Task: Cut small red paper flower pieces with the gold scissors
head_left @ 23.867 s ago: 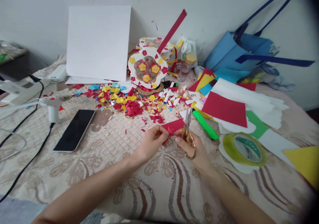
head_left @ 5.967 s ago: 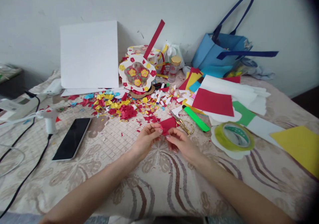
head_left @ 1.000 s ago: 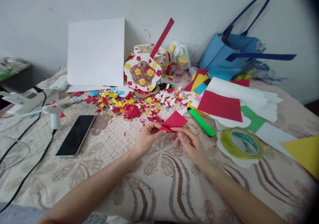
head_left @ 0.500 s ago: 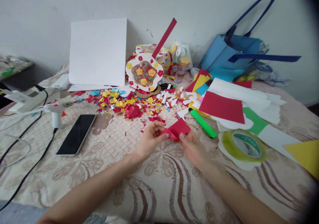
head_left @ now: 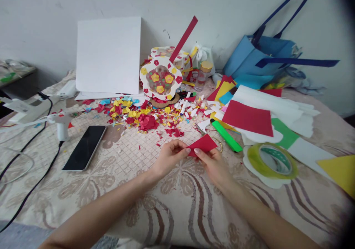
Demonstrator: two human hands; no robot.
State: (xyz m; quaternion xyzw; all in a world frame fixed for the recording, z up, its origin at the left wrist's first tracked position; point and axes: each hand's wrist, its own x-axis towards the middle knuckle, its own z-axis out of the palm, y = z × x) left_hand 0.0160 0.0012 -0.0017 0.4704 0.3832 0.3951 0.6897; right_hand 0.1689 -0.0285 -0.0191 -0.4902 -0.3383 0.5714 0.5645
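Between my two hands is a small folded piece of red paper [head_left: 204, 143], held just over the patterned tablecloth [head_left: 177, 190]. My left hand [head_left: 172, 155] pinches its left corner between thumb and fingers. On its lower edge, the thumb of my right hand [head_left: 212, 162] presses near the fold, the other fingers behind the paper. Both thumbs lie close together. Partly hidden behind the paper is a pair of scissors [head_left: 220, 145] with gold-coloured handles. A green utility knife [head_left: 226, 135] lies just right of them.
Coloured paper scraps [head_left: 148, 121] spread before a flower-shaped paper craft [head_left: 161, 79]. At left lie a phone [head_left: 84, 148] and a glue gun [head_left: 62, 127] with cables. A tape roll [head_left: 271, 160], red sheet [head_left: 248, 118] and blue bag [head_left: 263, 55] are at right.
The red paper has been folded over into a narrower, pointed shape. My right thumb has moved left along its lower edge, nearer my left thumb. The view has shifted slightly.
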